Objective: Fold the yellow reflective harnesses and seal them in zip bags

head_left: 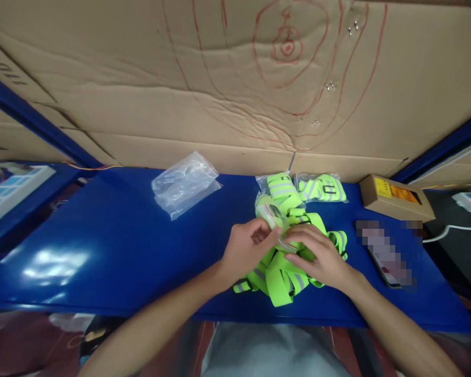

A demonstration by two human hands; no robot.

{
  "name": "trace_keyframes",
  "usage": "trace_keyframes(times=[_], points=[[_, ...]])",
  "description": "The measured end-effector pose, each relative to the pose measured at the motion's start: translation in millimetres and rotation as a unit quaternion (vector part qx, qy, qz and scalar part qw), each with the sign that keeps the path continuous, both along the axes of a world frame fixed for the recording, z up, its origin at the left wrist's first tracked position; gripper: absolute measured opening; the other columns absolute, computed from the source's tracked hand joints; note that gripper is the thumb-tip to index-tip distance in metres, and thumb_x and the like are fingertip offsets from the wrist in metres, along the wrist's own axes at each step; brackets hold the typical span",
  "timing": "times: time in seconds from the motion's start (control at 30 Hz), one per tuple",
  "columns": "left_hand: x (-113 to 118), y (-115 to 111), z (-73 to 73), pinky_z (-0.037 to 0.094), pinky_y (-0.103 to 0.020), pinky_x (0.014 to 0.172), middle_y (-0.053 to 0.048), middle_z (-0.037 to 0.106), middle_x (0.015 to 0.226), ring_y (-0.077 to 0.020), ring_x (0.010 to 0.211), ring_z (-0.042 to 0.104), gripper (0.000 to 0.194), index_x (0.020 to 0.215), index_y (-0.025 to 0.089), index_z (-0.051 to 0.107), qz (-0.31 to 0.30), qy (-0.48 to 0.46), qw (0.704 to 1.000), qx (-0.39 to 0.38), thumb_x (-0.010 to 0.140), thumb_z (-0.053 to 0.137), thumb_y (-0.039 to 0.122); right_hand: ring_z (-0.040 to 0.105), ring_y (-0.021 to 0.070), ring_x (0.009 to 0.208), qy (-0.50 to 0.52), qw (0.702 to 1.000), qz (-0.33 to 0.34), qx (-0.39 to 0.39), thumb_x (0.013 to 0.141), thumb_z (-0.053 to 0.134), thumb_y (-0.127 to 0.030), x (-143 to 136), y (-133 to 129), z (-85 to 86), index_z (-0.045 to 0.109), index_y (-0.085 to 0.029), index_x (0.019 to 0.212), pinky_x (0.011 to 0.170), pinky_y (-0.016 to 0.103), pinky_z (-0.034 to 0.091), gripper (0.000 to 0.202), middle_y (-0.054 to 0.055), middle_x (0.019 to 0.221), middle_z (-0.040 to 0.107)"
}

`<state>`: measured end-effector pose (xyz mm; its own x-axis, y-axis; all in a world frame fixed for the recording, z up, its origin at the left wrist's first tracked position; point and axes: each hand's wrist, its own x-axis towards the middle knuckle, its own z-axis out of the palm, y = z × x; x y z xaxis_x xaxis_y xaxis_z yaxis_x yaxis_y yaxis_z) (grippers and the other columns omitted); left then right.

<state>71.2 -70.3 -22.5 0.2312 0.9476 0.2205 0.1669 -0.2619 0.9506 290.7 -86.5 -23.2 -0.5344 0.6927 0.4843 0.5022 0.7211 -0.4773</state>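
A glossy blue tabletop [121, 225] carries neon yellow-green reflective straps, packed and loose. Clear plastic bags [186, 183] lie flat and overlapping near the back edge, left of center. Right of center along that edge sit two filled packets, the left one [283, 188] just beside the right one [322, 189]. A tangled heap of loose straps [280, 285] spreads from there toward the front edge, black buckles showing. A brown cardboard box [392, 201] with a yellow label rests near the back right corner; a slim dark-edged object [384, 254], its face pixelated, lies toward the right edge.
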Motion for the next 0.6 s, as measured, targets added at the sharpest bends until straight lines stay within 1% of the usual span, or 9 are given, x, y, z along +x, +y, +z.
trace_keyframes(times=[0.07, 0.17, 0.23, 0.37, 0.47, 0.6], points=[[-2.3, -0.3, 2.3, 0.04, -0.02, 0.051, 0.002, 0.059, 0.058, -0.0087, 0.052, 0.053, 0.038, 0.07, 0.017, 0.06, -0.02, 0.036, 0.999, 0.017, 0.096, 0.064, 0.044, 0.069, 0.0249, 0.108, 0.016, 1.0, -0.019, -0.016, 0.097, 0.068, -0.027, -1.1, -1.0, 1.0, 0.057, -0.027, 0.13, 0.092, 0.041, 0.056, 0.035, 0.008, 0.116, 0.073], [-1.5, -0.5, 0.3, 0.045, -0.022, 0.056, 0.0, 0.067, 0.066, -0.0112, 0.057, 0.06, 0.03, 0.084, 0.017, 0.071, -0.064, 0.04, 0.996, 0.036, 0.098, 0.062, 0.042, 0.069, 0.0238, 0.101, 0.025, 0.999, -0.042, 0.003, 0.097, 0.067, -0.026, -4.8, -2.9, 2.1, 0.057, -0.027, 0.127, 0.087, 0.04, 0.056, 0.031, 0.007, 0.111, 0.074], [0.2, 0.0, -1.7, 0.048, -0.022, 0.061, -0.001, 0.071, 0.072, -0.0124, 0.062, 0.063, 0.025, 0.093, 0.018, 0.073, -0.085, 0.051, 0.994, 0.055, 0.1, 0.06, 0.038, 0.069, 0.0229, 0.095, 0.033, 0.997, -0.062, 0.014, 0.096, 0.068, -0.027, -6.2, -3.2, 3.0, 0.06, -0.027, 0.12, 0.084, 0.04, 0.055, 0.025, 0.005, 0.103, 0.074], [0.7, 1.4, -2.1, 0.049, -0.022, 0.067, -0.001, 0.072, 0.079, -0.0121, 0.068, 0.064, 0.021, 0.102, 0.019, 0.072, -0.116, 0.069, 0.987, 0.092, 0.103, 0.055, 0.031, 0.069, 0.02, 0.086, 0.078, 0.992, -0.095, -0.017, 0.094, 0.071, -0.026, -5.8, -3.4, 5.1, 0.064, -0.026, 0.112, 0.08, 0.036, 0.055, 0.019, 0.002, 0.09, 0.071], [-0.4, 2.1, -1.4, 0.047, -0.021, 0.066, -0.001, 0.071, 0.083, -0.0106, 0.068, 0.062, 0.019, 0.104, 0.018, 0.07, -0.124, 0.064, 0.985, 0.103, 0.103, 0.054, 0.028, 0.067, 0.0191, 0.083, 0.102, 0.991, -0.091, -0.011, 0.094, 0.07, -0.023, -4.5, -4.7, 5.4, 0.066, -0.026, 0.108, 0.075, 0.035, 0.055, 0.015, 0.002, 0.088, 0.069], [-0.5, 3.3, -2.7, 0.047, -0.019, 0.064, -0.003, 0.069, 0.086, -0.0101, 0.07, 0.06, 0.016, 0.103, 0.017, 0.069, -0.148, 0.047, 0.981, 0.118, 0.102, 0.056, 0.025, 0.067, 0.019, 0.084, 0.117, 0.992, -0.046, 0.008, 0.095, 0.066, -0.014, -2.6, -6.6, 5.1, 0.067, -0.024, 0.111, 0.075, 0.035, 0.055, 0.019, 0.004, 0.091, 0.07]])
